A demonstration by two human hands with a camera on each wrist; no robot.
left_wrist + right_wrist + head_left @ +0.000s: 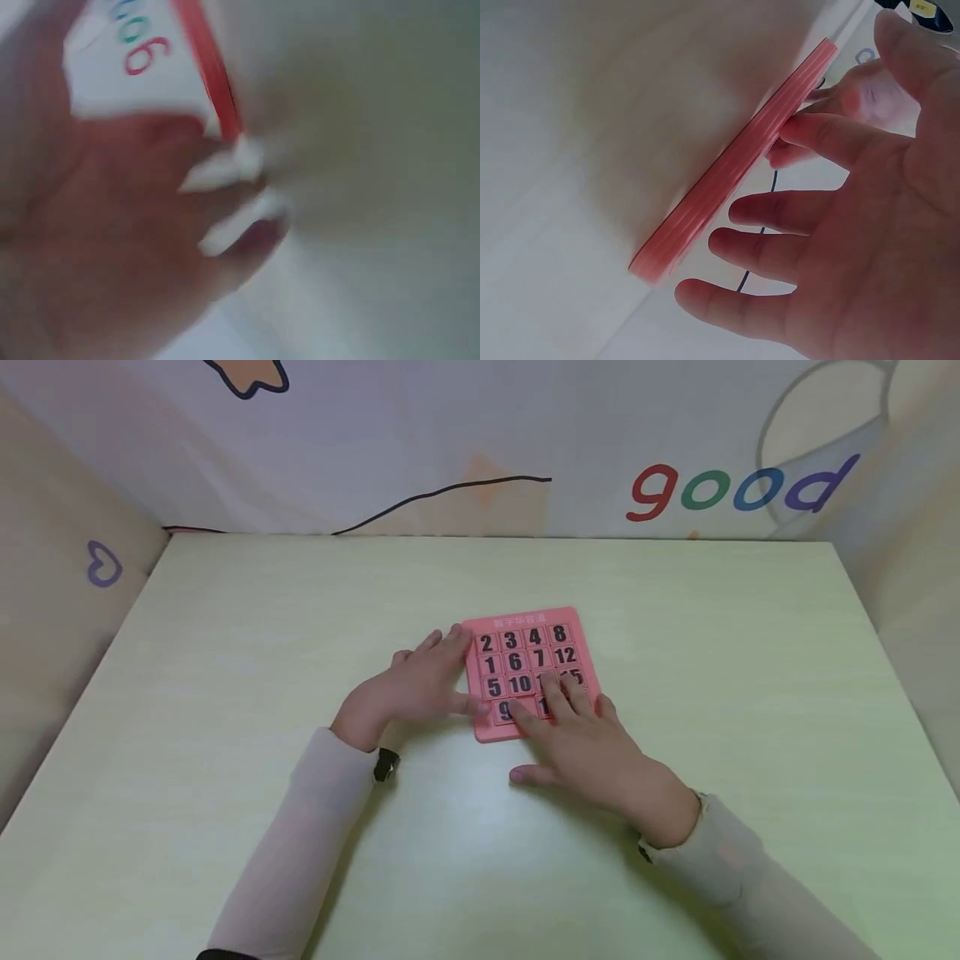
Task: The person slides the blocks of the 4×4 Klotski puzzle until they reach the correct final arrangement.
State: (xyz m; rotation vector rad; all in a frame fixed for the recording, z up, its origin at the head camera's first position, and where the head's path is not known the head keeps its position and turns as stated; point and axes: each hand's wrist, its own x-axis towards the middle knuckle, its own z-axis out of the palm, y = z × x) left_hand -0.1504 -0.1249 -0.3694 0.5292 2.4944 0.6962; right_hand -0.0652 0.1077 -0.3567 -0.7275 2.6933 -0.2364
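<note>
A pink sliding number puzzle (513,662) lies flat, slightly turned, with black numbers on square tiles and pale lettering along its far edge. My left hand (420,685) steadies its left side, fingertips at the far left corner and thumb at the near left edge. Over the near right part spreads my right hand (592,752), its index fingertip touching beside the 9 tile (504,712). Its other fingers cover some lower tiles, and its thumb is off the board. The right wrist view shows straight fingers along the puzzle's pink side (735,165); the left wrist view is blurred.
The puzzle rests on a pale green table (262,610). Behind the table stands a printed cloth wall (420,435) with the word "good" (742,489) in colours. More cloth hangs at both sides. A dark band (386,765) circles the left wrist.
</note>
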